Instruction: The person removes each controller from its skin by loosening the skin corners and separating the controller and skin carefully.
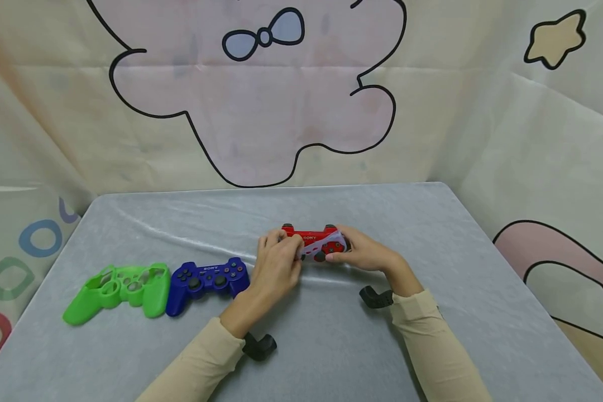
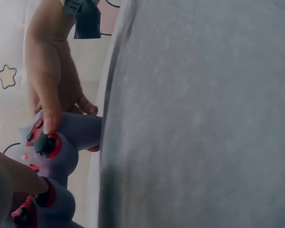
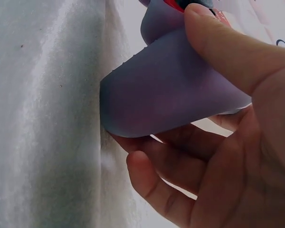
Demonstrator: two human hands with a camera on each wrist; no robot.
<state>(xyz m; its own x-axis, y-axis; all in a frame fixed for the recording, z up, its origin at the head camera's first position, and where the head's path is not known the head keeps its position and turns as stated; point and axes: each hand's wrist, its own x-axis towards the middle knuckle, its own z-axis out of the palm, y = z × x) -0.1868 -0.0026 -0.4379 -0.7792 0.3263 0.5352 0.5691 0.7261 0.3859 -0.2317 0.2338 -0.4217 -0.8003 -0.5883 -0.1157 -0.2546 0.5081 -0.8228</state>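
A red game controller [image 1: 309, 237] with a lavender silicone cover [image 1: 315, 245] partly over it is held between both hands, just above the table. My left hand [image 1: 273, 263] grips its left end, hiding much of that side; in the left wrist view a left digit [image 2: 19, 178] presses near one thumbstick. Round the right handle, my right hand [image 1: 365, 250] holds cover and controller together. The right wrist view shows the cover's smooth handle sleeve [image 3: 166, 90] between the right thumb [image 3: 228, 52] and the fingers beneath.
To the left on the grey cloth-covered table [image 1: 331, 346] lie a blue game controller [image 1: 208, 279] and, beside it, a green silicone controller cover [image 1: 125, 287]. Black wrist mounts [image 1: 260, 347] jut from both sleeves. A printed curtain [image 1: 457, 111] stands behind the table.
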